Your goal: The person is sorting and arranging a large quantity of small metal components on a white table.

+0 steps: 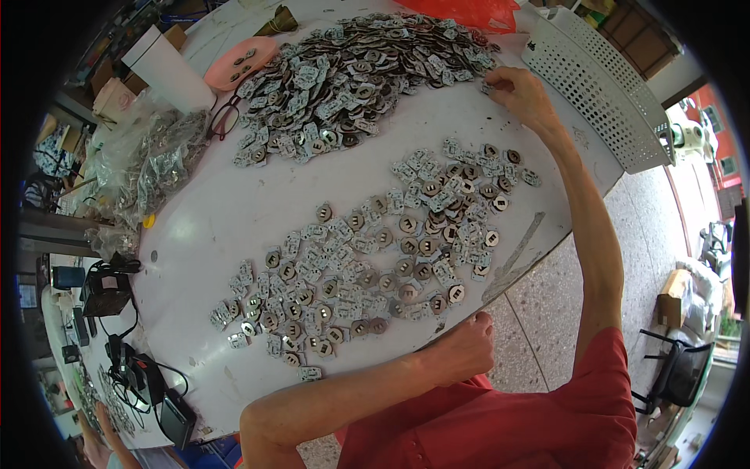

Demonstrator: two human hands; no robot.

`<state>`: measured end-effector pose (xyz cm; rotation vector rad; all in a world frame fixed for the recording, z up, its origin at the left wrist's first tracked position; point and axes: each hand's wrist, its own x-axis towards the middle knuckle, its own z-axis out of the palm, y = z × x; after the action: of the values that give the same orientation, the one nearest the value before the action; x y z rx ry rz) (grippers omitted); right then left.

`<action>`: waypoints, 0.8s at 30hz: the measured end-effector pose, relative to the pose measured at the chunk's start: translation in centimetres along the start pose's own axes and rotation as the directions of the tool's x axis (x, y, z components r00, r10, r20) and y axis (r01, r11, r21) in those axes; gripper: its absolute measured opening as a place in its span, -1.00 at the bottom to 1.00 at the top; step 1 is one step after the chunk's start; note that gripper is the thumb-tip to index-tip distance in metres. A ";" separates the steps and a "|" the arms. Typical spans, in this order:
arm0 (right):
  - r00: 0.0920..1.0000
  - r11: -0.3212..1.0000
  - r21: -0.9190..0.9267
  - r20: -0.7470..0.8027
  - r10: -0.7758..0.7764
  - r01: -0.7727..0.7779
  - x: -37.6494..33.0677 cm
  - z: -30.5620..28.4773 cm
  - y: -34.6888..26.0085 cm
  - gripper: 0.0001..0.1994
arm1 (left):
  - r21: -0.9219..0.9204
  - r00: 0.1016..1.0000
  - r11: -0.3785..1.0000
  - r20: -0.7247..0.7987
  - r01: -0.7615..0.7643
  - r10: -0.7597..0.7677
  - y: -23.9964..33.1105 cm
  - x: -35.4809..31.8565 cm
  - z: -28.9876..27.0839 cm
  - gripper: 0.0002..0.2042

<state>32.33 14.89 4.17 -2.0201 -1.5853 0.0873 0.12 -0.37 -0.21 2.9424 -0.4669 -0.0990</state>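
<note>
My right hand (519, 95) reaches to the far right of the white table, thumb and fingers pinched on a small flat metal piece (487, 88). It is beside the right end of a large heap of similar metal pieces (351, 74). My left hand (466, 349) is closed in a fist at the near table edge; whatever its fingers may hold is hidden. In front of it lies a loose spread of small metal pieces (344, 273), some showing a round bronze-coloured disc with slots, others a pale grey plated face.
A white perforated basket (598, 90) stands at the right edge. Far left are a pink dish (234, 66) with a few pieces, a white cylinder (168, 70), eyeglasses (225, 119) and clear plastic bags (148, 156). Black adapters with cables (141, 375) sit near left; another person's arms (109, 434) show beyond.
</note>
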 end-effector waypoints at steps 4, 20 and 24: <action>0.999 0.998 0.057 0.051 0.013 -0.016 0.2 -0.6 -0.6 -0.68 | -0.010 1.000 1.000 -0.006 0.000 0.000 0.0 -0.1 -0.2 -0.76; 0.950 0.965 -0.050 -0.174 -0.261 0.256 1.2 2.9 -2.2 -0.81 | 0.004 1.000 1.000 -0.013 0.001 -0.001 -0.3 -0.4 -0.4 -0.76; 0.957 0.979 -0.020 -0.209 -0.201 0.201 1.3 2.5 -1.5 -0.78 | 0.004 1.000 1.000 0.003 0.004 -0.004 0.0 0.0 -0.1 -0.75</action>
<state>30.43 17.30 3.20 -1.7887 -1.6418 -0.1959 0.12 -0.33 -0.09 2.9474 -0.4628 -0.1026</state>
